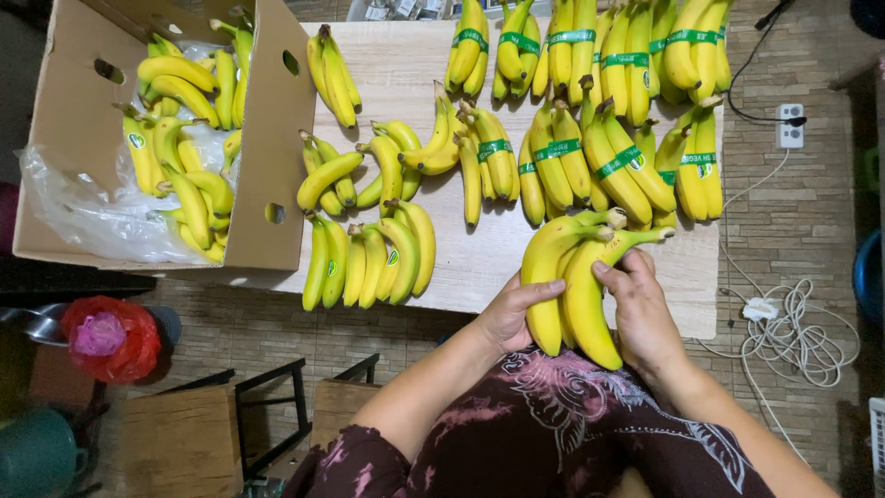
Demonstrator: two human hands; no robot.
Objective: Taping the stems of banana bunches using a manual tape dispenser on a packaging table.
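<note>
A bunch of yellow bananas [572, 277] rests at the near edge of the wooden table [479, 258], stems pointing to the far right. My left hand [512, 314] grips the bunch's left side. My right hand [641, 314] clasps its right side, thumb laid on a banana. Several banana bunches with green bands [590, 152] lie across the far right of the table. Unbanded bunches [373, 263] lie in the middle and left.
An open cardboard box [263, 138] with a plastic liner and several loose bananas stands at the table's left end. A white power strip [790, 124] and coiled white cable [793, 337] lie on the brick floor at right. Wooden stools [184, 443] stand below left.
</note>
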